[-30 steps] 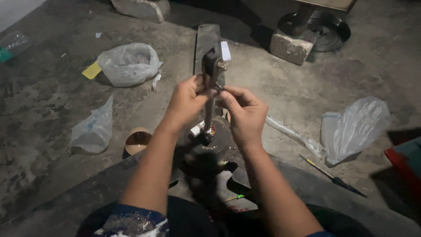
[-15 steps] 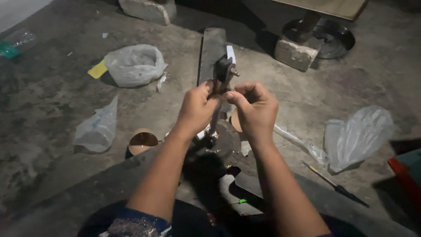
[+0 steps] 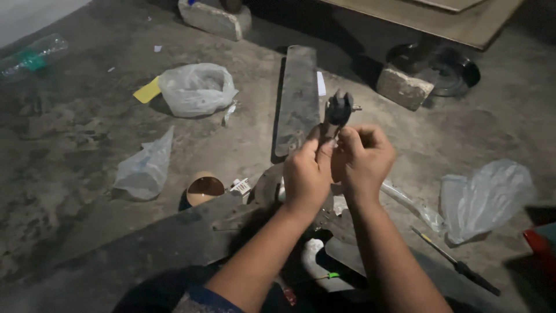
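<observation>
On the bare concrete floor (image 3: pixel 87 150) lie a long dark metal bar (image 3: pixel 297 98) and crumpled plastic bags (image 3: pixel 196 88), and above them the left hand (image 3: pixel 306 174) and right hand (image 3: pixel 364 159), grips pressed together, pinch a small dark metal part (image 3: pixel 337 110) held upright between them.

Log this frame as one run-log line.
left hand: pinching dark electrical plug | right hand: on plug's stem | floor: fan blade, plastic bags, screwdriver
</observation>
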